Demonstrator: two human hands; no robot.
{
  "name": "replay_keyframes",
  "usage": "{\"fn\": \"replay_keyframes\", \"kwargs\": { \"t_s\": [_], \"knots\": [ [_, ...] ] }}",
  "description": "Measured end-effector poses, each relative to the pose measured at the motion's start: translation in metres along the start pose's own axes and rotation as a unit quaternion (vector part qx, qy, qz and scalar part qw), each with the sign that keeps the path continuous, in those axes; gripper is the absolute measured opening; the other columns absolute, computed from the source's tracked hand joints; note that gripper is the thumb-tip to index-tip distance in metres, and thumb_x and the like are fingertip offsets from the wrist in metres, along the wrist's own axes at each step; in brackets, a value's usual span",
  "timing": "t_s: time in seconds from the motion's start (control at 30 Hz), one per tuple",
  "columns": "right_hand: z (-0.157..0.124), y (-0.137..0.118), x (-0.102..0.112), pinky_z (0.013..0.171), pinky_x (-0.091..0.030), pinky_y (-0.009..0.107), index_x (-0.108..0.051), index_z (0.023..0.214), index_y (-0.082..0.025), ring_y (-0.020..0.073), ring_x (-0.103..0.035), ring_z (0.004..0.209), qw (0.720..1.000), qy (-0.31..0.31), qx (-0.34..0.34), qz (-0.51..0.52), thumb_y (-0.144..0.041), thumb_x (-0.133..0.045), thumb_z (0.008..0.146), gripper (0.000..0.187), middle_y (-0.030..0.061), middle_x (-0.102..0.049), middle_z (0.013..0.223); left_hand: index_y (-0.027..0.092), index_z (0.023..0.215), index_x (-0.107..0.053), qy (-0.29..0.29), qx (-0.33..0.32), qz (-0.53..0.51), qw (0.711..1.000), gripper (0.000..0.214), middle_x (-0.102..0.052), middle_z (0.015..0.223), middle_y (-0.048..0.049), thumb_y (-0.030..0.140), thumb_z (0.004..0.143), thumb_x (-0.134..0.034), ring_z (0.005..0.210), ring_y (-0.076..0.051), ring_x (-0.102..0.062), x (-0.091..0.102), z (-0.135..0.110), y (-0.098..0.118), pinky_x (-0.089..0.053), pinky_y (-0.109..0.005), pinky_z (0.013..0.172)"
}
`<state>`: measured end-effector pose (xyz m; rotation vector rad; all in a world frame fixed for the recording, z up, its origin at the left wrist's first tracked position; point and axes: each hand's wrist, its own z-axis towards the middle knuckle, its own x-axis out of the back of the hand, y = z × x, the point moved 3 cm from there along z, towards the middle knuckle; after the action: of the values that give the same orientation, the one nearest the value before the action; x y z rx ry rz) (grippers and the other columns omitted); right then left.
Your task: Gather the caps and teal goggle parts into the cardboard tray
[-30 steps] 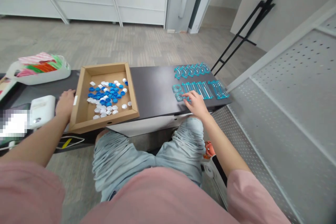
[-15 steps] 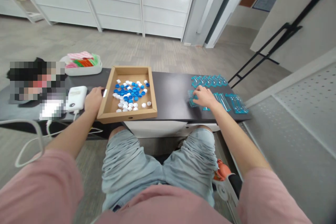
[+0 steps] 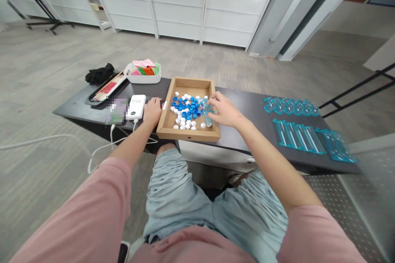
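Note:
My right hand is over the right side of a shallow cardboard box. Its fingers are closed on a see-through teal plastic piece, blurred and partly hidden by the hand. Below and beside that piece, several small blue caps and white caps lie loose in the box. My left hand rests flat on the dark table against the box's left wall, fingers stretched out and holding nothing. A white power bank with a cable plugged in lies just left of it.
Teal plastic pieces lie in a curved row and a straight row at right, with a further group near the table's end. A white basket of colourful strips and a black tray stand at left. White cables hang off the front.
My right hand has moved left from the teal pieces to above the box, carrying one piece. The view has swung left. My left hand stays by the box's left wall.

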<state>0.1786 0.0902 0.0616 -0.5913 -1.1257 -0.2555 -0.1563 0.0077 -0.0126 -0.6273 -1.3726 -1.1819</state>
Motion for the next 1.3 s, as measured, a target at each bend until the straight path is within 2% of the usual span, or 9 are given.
{"fn": "replay_keyframes", "kwargs": {
  "t_s": [0.17, 0.4, 0.53, 0.77, 0.83, 0.93, 1.03, 1.17, 1.3],
  "knots": [
    [0.029, -0.021, -0.038, 0.107, -0.057, 0.05, -0.078, 0.121, -0.021, 0.0343, -0.07, 0.119, 1.0, -0.029, -0.004, -0.003, -0.029, -0.074, 0.096, 0.026, 0.0169, -0.069, 0.141, 0.018, 0.161, -0.066, -0.009, 0.002, -0.005, 1.0, 0.057, -0.068, 0.169, -0.0241, 0.028, 0.112, -0.039, 0.16, -0.036, -0.062, -0.004, 0.001, -0.002, -0.049, -0.052, 0.133],
    [0.06, -0.059, -0.061, 0.107, -0.057, 0.05, -0.078, 0.129, -0.021, 0.0366, -0.071, 0.123, 0.999, -0.044, 0.003, -0.019, -0.031, -0.071, 0.103, 0.029, 0.0175, -0.068, 0.148, 0.021, 0.161, -0.067, -0.012, 0.004, -0.003, 1.0, 0.051, -0.068, 0.172, -0.021, 0.035, 0.117, -0.044, 0.161, -0.037, -0.06, -0.005, 0.002, -0.003, -0.048, -0.053, 0.135],
    [0.069, -0.064, -0.073, 0.108, -0.059, 0.047, -0.077, 0.137, -0.02, 0.0344, -0.073, 0.122, 0.997, -0.072, -0.006, -0.014, -0.023, -0.069, 0.104, 0.035, 0.0167, -0.067, 0.147, 0.019, 0.162, -0.065, -0.015, 0.003, 0.007, 1.0, 0.052, -0.067, 0.173, -0.0218, 0.034, 0.117, -0.045, 0.161, -0.037, -0.06, -0.005, 0.002, -0.002, -0.049, -0.054, 0.135],
    [0.061, -0.038, -0.081, 0.119, -0.058, 0.045, -0.074, 0.146, -0.021, 0.0294, -0.071, 0.131, 0.99, -0.049, 0.017, 0.134, -0.015, -0.071, 0.095, 0.052, 0.0143, -0.065, 0.149, 0.022, 0.16, -0.068, -0.003, 0.002, 0.009, 1.0, 0.052, -0.069, 0.17, -0.0204, 0.027, 0.114, -0.044, 0.158, -0.037, -0.062, -0.008, 0.003, -0.004, -0.05, -0.053, 0.131],
    [0.066, -0.022, -0.078, 0.117, -0.06, 0.046, -0.077, 0.139, -0.022, 0.0282, -0.074, 0.122, 0.983, -0.017, -0.025, 0.181, -0.017, -0.074, 0.091, 0.048, 0.0129, -0.067, 0.144, 0.024, 0.159, -0.069, 0.003, 0.003, 0.01, 1.0, 0.05, -0.07, 0.168, -0.0197, 0.028, 0.114, -0.046, 0.157, -0.036, -0.063, -0.008, 0.004, -0.004, -0.051, -0.053, 0.13],
    [0.083, 0.011, -0.077, 0.11, -0.066, 0.05, -0.077, 0.129, -0.021, 0.0284, -0.076, 0.112, 0.948, 0.054, -0.166, 0.267, -0.021, -0.081, 0.086, 0.043, 0.0117, -0.072, 0.133, 0.025, 0.158, -0.07, 0.008, 0.005, 0.01, 1.0, 0.049, -0.07, 0.167, -0.0197, 0.029, 0.115, -0.047, 0.155, -0.036, -0.064, -0.009, 0.004, -0.004, -0.051, -0.053, 0.13],
    [0.103, 0.038, -0.085, 0.089, -0.072, 0.049, -0.068, 0.141, -0.022, 0.0274, -0.08, 0.097, 0.906, 0.092, -0.263, 0.318, -0.029, -0.077, 0.094, 0.049, 0.0131, -0.073, 0.129, 0.025, 0.158, -0.07, 0.008, 0.003, 0.007, 1.0, 0.05, -0.07, 0.166, -0.02, 0.028, 0.114, -0.046, 0.156, -0.036, -0.064, -0.008, 0.003, -0.004, -0.052, -0.053, 0.129],
    [0.115, 0.056, -0.098, 0.077, -0.075, 0.044, -0.056, 0.158, -0.027, 0.024, -0.083, 0.094, 0.879, 0.132, -0.302, 0.345, -0.032, -0.07, 0.099, 0.061, 0.0169, -0.066, 0.149, 0.021, 0.159, -0.069, 0.002, 0.004, 0.007, 1.0, 0.051, -0.069, 0.169, -0.0222, 0.025, 0.114, -0.044, 0.158, -0.037, -0.063, -0.007, 0.002, -0.002, -0.051, -0.054, 0.131],
    [0.1, 0.058, -0.09, 0.094, -0.076, 0.047, -0.063, 0.15, -0.028, 0.0243, -0.082, 0.106, 0.881, 0.168, -0.282, 0.34, -0.032, -0.075, 0.094, 0.058, 0.0168, -0.059, 0.163, 0.021, 0.159, -0.068, 0.001, 0.001, 0.009, 1.0, 0.051, -0.068, 0.169, -0.0225, 0.026, 0.114, -0.045, 0.158, -0.037, -0.063, -0.005, 0.001, -0.001, -0.051, -0.054, 0.13]
  ]
}}
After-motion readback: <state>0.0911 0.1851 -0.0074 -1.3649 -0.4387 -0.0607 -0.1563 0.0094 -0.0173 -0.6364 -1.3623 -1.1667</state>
